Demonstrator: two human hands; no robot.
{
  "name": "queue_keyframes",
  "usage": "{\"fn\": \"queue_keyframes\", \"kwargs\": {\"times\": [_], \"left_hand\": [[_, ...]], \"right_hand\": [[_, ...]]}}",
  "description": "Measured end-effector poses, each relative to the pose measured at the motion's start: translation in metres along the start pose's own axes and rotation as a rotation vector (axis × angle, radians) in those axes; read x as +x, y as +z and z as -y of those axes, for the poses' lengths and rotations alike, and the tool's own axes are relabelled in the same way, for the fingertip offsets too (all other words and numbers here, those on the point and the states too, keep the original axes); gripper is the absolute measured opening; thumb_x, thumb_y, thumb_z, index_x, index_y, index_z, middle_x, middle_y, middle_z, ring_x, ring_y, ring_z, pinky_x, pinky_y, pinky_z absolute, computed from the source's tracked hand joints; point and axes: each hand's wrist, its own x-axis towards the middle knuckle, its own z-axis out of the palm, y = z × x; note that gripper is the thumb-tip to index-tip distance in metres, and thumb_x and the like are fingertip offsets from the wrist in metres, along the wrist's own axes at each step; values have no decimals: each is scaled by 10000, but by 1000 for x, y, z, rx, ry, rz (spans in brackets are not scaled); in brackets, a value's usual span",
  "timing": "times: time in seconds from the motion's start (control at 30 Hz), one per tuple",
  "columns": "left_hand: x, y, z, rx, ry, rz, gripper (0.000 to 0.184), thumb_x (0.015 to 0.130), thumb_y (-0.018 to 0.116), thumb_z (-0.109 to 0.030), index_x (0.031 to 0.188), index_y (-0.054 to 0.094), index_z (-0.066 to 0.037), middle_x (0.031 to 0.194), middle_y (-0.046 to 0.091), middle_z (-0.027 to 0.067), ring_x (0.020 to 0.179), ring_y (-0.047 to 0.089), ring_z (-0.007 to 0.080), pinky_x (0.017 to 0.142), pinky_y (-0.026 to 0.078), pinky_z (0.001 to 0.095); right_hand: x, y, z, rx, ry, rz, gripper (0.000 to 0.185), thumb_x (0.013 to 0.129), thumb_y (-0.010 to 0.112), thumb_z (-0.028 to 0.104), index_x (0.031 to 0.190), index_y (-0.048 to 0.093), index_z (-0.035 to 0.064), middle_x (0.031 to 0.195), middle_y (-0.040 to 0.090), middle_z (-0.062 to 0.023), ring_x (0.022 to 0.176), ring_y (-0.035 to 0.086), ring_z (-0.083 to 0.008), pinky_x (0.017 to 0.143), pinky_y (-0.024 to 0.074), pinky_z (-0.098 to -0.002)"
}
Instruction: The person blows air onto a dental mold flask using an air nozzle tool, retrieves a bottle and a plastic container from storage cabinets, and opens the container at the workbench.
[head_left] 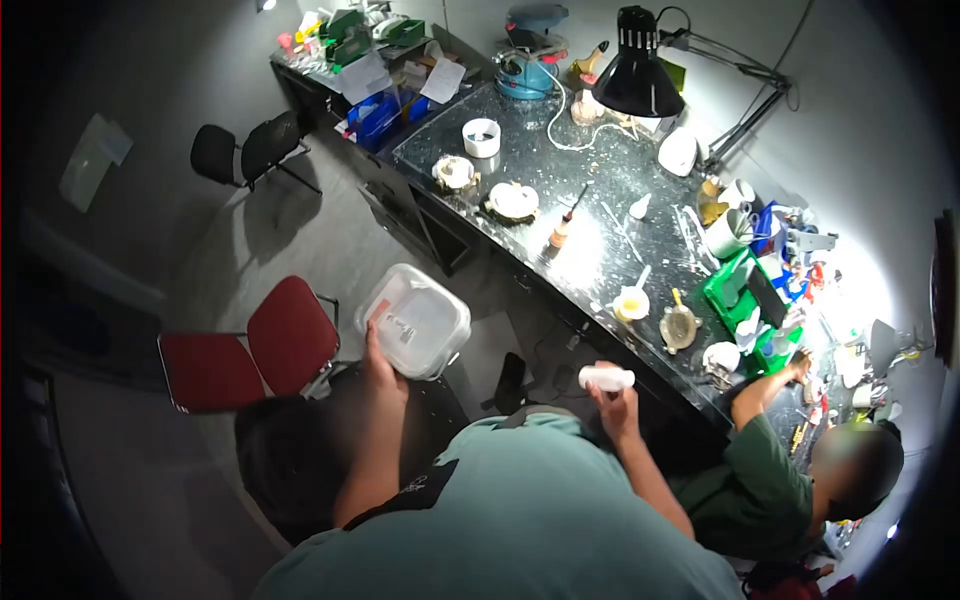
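My left hand (384, 372) grips a translucent plastic food container (425, 325) by its near edge, out over the floor beside the bench. The container is tilted, and a label with dark marks and a reddish strip shows on it. In my right hand (616, 402) is a small white bottle (606, 379), lying sideways across the fingers just off the bench's front edge. On the workbench (480, 210) ahead are a white dental cast (513, 201), a brush-like tool with an orange-brown handle (560, 232) and a small white bowl with yellow contents (631, 303).
A black lamp (640, 75) hangs over the bench. Green bins (745, 290) crowd its right side, where a co-worker (770, 480) reaches in. A white tub (481, 138) stands farther left. A red chair (290, 335) and a black chair (268, 145) stand on the floor.
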Motion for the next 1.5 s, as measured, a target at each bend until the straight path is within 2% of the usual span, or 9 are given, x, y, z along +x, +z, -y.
{"fn": "queue_keyframes", "kwargs": {"times": [0.13,0.2,0.3,0.37,0.43,0.87,0.97,1.23,1.5], "left_hand": [[72,53,-25,3,-5,-48,577,1091,468,-476,1504,514,-76,1546,492,121,1388,507,280,1149,416,405],[98,75,-42,19,36,-43,622,1078,485,-505,1526,479,-73,1518,510,130,1370,519,286,1128,433,410],[143,92,-55,1,9,-76,629,1079,480,-507,1537,464,-76,1517,508,127,1372,514,283,1122,433,413],[171,119,-69,23,49,33,638,1073,483,-521,1529,473,-75,1527,497,124,1387,496,278,1138,415,413],[205,139,-77,53,26,77,641,1069,484,-529,1527,476,-82,1529,493,123,1393,487,275,1144,407,414],[474,133,-142,241,-316,430,606,1082,452,-504,1522,488,-89,1545,467,140,1405,482,309,1147,440,446],[515,128,-157,307,-369,490,608,1087,452,-495,1519,490,-69,1525,488,146,1384,506,299,1136,453,441],[566,130,-156,304,-376,507,602,1100,440,-471,1520,486,-43,1511,509,157,1356,538,283,1126,462,402],[569,127,-144,280,-407,542,586,1117,400,-448,1528,471,-37,1496,524,165,1353,545,278,1106,477,392]], "right_hand": [[93,37,101,42,-56,90,383,900,788,146,1248,700,10,1161,751,-101,992,723,-154,909,552,-286],[139,59,125,55,-38,155,396,927,767,320,1148,744,-7,1205,738,-158,1039,713,-215,948,537,-340],[202,93,181,8,85,257,441,941,750,397,1121,743,-5,1135,748,-153,970,720,-228,854,548,-363],[243,129,185,-120,-114,210,430,942,749,389,1153,710,17,1065,745,-142,901,717,-271,815,549,-388],[273,161,204,-167,-296,65,484,908,777,319,1290,611,72,1018,733,-159,874,708,-306,810,551,-420],[443,197,103,-427,427,-713,488,877,784,420,1103,703,-6,1017,745,-220,969,718,-390,866,539,-451],[437,204,103,-481,372,-766,721,837,821,441,1331,552,-11,1046,724,-270,1002,710,-426,900,540,-467],[430,271,197,-74,689,-451,730,874,770,559,1330,587,18,1059,736,-265,986,724,-348,896,550,-447],[545,305,153,-291,398,-258,541,993,642,384,1345,539,-14,1138,694,-338,1115,651,-517,963,513,-544]]}}
